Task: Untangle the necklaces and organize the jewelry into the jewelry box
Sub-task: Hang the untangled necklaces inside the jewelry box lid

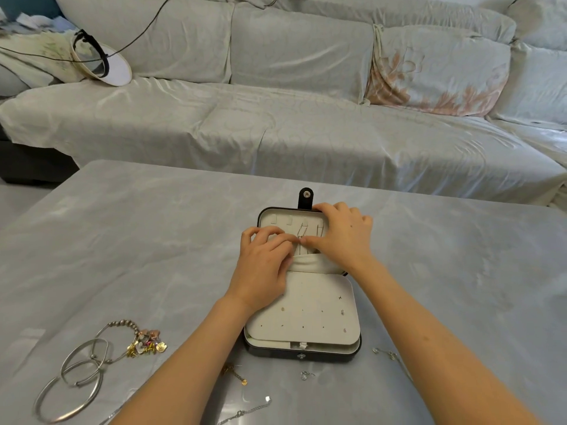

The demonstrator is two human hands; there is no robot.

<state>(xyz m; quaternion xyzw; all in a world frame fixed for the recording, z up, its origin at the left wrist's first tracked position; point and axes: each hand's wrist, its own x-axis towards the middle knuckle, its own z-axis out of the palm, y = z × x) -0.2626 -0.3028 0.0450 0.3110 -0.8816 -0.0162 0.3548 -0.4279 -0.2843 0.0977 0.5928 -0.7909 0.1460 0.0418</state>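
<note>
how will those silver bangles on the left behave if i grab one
Probably stiff: the silver bangles keep round hoop shapes. They overlap, so lifting one may drag or clink the others. On the glossy table, a nudged hoop would likely slide.

A long sofa (276, 118) under a pale grey-green cover spans the background. One back cushion (435, 75) carries a faded floral print. A black cable (146, 29) crosses its left end. The glossy grey marbled surface (122, 240) reflects diffuse light.
</note>
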